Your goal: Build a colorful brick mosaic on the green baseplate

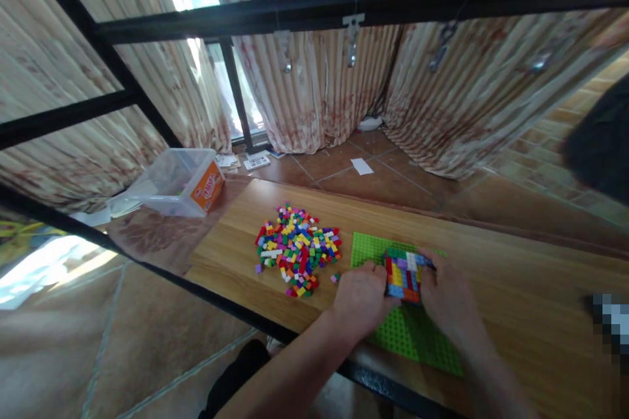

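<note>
Left hand (361, 298), fingers curled, and right hand (446, 293) pinch a multicolored brick block (403, 277) from opposite sides above the green baseplate (398, 334), the block's patchwork face upward, long axis unclear.

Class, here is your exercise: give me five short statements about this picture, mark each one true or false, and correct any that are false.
1. The left hand and the right hand both hold the multicoloured brick block. True.
2. The pile of loose toy bricks lies on the green baseplate. False: it lies on the wooden tabletop, to the left of the green studded baseplate.
3. The clear plastic box carries an orange label. True.
4. The loose toy bricks are all red. False: they are many colours, including yellow, green, blue and white.
5. Patterned curtains hang beyond the wooden tabletop. True.
</note>
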Tool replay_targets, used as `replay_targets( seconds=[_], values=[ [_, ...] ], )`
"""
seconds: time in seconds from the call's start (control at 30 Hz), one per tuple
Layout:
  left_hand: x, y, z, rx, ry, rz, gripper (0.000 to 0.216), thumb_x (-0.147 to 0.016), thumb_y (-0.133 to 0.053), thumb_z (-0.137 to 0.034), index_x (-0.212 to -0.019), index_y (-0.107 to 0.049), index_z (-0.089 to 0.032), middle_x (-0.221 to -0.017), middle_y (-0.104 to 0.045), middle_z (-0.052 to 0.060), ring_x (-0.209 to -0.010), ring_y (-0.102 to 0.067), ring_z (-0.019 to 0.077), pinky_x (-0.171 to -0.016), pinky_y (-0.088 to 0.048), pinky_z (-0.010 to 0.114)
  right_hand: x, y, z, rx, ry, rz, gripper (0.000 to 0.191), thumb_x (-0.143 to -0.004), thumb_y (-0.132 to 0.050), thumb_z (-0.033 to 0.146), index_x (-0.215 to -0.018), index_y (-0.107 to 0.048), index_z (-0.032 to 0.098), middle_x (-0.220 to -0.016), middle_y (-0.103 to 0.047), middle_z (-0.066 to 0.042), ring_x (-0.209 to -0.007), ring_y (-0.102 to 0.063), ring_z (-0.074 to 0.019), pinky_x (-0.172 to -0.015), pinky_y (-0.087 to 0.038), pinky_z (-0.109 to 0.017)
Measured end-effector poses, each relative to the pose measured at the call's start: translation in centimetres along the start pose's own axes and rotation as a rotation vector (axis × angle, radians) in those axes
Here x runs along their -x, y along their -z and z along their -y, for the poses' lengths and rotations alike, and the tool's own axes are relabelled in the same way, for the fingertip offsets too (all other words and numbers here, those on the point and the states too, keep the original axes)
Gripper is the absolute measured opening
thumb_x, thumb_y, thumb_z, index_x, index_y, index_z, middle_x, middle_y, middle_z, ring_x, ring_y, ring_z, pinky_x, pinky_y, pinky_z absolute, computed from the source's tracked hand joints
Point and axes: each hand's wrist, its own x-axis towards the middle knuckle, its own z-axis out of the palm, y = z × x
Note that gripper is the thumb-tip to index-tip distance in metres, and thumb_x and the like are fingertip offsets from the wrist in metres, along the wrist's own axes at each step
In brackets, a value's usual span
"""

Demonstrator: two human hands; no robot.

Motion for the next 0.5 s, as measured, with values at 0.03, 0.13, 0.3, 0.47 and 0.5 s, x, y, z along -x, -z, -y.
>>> replay_targets(
  seconds=[0.03,0.13,0.3,0.47,0.5],
  values=[
    [0.0,0.0,0.1,-0.001,-0.005,0.003,0.04,-0.088,-0.058,-0.049,-0.106,-0.062,-0.014,-0.105,-0.068,0.01,-0.096,-0.067,0.0257,-0.083,-0.055,0.037,0.0,0.0,0.0,0.007,-0.001,0.005,0.044,-0.085,-0.034,0.027,-0.114,-0.063,0.011,-0.112,-0.068,-0.02,-0.105,-0.064,-0.032,-0.096,-0.047,-0.052],
    [0.1,0.0,0.4,-0.002,-0.029,0.031,0.037,-0.089,-0.058,-0.045,-0.107,-0.061,-0.014,-0.105,-0.067,0.01,-0.096,-0.067,0.0249,-0.084,-0.055,0.036,-0.1,0.1,-0.2,0.029,-0.007,0.019,0.045,-0.085,-0.034,0.028,-0.113,-0.064,0.011,-0.111,-0.069,-0.02,-0.105,-0.064,-0.0323,-0.096,-0.047,-0.052],
    [0.0,0.2,1.2,0.001,-0.109,0.062,0.029,-0.09,-0.056,-0.033,-0.109,-0.061,-0.013,-0.109,-0.067,0.011,-0.1,-0.065,0.0245,-0.084,-0.054,0.034,-0.2,0.2,-0.8,0.054,-0.025,0.06,0.045,-0.087,-0.035,0.028,-0.116,-0.064,0.012,-0.112,-0.069,-0.019,-0.102,-0.065,-0.0318,-0.094,-0.049,-0.049],
    [0.1,1.5,3.1,0.128,-0.258,0.074,0.024,-0.088,-0.055,-0.024,-0.107,-0.066,-0.015,-0.104,-0.07,0.009,-0.095,-0.066,0.0218,-0.082,-0.052,0.032,-0.4,0.1,-1.7,0.082,-0.023,0.079,0.044,-0.086,-0.035,0.03,-0.115,-0.065,0.014,-0.109,-0.07,-0.017,-0.1,-0.066,-0.0317,-0.091,-0.051,-0.048],
    [0.2,2.1,3.8,0.186,-0.278,0.055,0.023,-0.088,-0.055,-0.025,-0.106,-0.068,-0.016,-0.101,-0.071,0.008,-0.093,-0.066,0.0205,-0.081,-0.051,0.03,-0.4,0.1,-1.8,0.089,-0.018,0.086,0.044,-0.086,-0.035,0.031,-0.115,-0.065,0.014,-0.109,-0.07,-0.016,-0.099,-0.066,-0.0318,-0.091,-0.051,-0.049]
  ],
)
